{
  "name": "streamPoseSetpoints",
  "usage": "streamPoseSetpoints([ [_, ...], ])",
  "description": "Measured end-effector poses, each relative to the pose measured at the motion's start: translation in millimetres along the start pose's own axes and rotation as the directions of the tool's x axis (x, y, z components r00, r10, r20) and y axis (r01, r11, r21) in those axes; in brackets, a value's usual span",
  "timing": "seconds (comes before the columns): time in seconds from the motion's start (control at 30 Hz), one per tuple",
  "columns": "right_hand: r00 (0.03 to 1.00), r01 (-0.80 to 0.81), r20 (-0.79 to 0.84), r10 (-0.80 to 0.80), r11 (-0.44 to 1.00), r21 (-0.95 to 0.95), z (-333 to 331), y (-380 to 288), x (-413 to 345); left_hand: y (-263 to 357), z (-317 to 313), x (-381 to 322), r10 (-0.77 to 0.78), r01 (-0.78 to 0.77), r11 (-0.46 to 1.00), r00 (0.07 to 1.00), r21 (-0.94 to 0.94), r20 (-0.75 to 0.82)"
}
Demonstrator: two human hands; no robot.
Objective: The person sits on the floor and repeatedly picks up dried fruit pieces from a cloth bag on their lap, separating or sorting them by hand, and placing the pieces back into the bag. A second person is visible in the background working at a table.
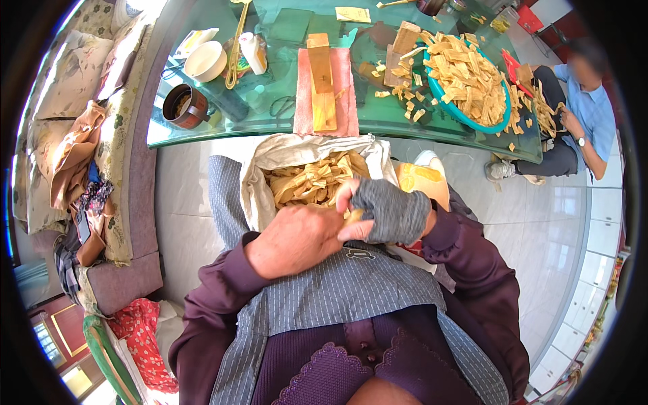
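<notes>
My bare left hand point(298, 235) and my right hand point(387, 210), in a grey fingerless glove, meet in front of my apron. Between their fingers is a small pale-yellow strip point(354, 216), mostly hidden by the hands. Both seem to grip it. Just beyond them a white cloth sack point(255, 185) gapes, filled with dried yellowish strips point(316, 174), some looking knotted or folded. Past the sack, a long wooden block tool point(324, 109) lies on a pink towel point(347, 71) at the table's near edge.
The glass-topped table point(228, 134) holds a teal basket point(433, 83) heaped with yellowish strips, wooden blocks point(397, 63) with scattered scraps, a white bowl point(205, 61), a metal mug point(185, 106) and a white bottle point(253, 53). A seated person point(587, 116) handles strips at right. A sofa point(116, 202) stands left.
</notes>
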State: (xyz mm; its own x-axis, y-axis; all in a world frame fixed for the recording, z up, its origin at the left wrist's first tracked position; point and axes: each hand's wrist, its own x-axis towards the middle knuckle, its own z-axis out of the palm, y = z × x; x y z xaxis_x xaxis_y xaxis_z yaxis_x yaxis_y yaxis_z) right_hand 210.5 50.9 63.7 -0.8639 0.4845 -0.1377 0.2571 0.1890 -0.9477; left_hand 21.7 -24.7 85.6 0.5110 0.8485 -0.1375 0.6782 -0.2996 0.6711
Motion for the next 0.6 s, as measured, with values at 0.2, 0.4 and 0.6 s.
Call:
streamPoseSetpoints([
  [0.2, 0.958, 0.238, 0.218, -0.183, 0.935, -0.261, -1.5, -27.9, -17.8, 15.1, -28.0, -30.3, 0.134, -0.13, 0.988, 0.99, -0.083, 0.041],
  [0.4, 0.941, 0.337, 0.176, -0.291, 0.866, -0.37, 3.3, -27.8, -21.9, 4.6, -42.2, -43.3, 0.109, -0.109, 0.993, 0.994, 0.052, 0.0],
  [0.6, 0.939, 0.135, -0.308, -0.152, 0.988, -0.076, -3.7, 12.9, 30.6, -54.7, -12.7, 3.7, -0.041, 0.125, 0.982, 0.876, 0.144, -0.481],
])
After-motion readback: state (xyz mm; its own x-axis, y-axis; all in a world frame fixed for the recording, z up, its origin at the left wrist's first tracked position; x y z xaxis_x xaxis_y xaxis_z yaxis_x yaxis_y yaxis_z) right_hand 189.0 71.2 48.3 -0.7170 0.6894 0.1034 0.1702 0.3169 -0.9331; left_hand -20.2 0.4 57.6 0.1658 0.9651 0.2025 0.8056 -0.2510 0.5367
